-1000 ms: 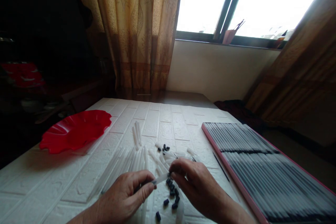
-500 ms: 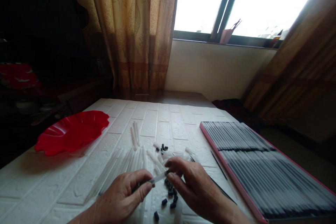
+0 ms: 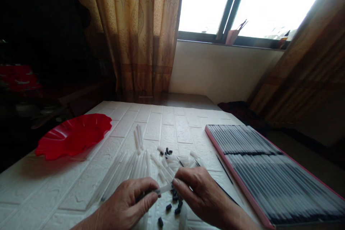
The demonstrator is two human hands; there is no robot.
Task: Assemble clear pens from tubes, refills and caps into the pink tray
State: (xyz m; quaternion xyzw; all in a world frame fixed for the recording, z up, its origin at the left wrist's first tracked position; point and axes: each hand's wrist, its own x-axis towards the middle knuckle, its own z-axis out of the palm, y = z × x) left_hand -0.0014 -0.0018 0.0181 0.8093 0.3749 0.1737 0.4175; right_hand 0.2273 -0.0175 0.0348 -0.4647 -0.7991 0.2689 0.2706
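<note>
My left hand [image 3: 132, 199] is closed round one end of a slim translucent plastic tube [image 3: 165, 189], where something dark shows between the fingers. The thumb and forefinger of my right hand [image 3: 201, 192] pinch the tube's other end, hiding its tip. Between and below my hands lie several small black plugs [image 3: 168, 207]. Beyond my left hand a bunch of long clear tubes [image 3: 129, 167] is spread on the white tabletop. Shorter whitish tube pieces [image 3: 161, 163] lie just past the held tube.
On the right stands a pink-edged tray [image 3: 212, 142] with rows of tubes [image 3: 258, 176]. Thin dark rods [image 3: 225, 169] lie beside it. A red wavy-rimmed dish [image 3: 75, 134] is at the left on the brick-patterned table [image 3: 183, 129]. More black plugs [image 3: 167, 151] lie farther back.
My right hand has come down slightly, its fingers now covering the dark tip that showed at the tube's right end. The tube lies a little lower; the left hand has barely shifted.
</note>
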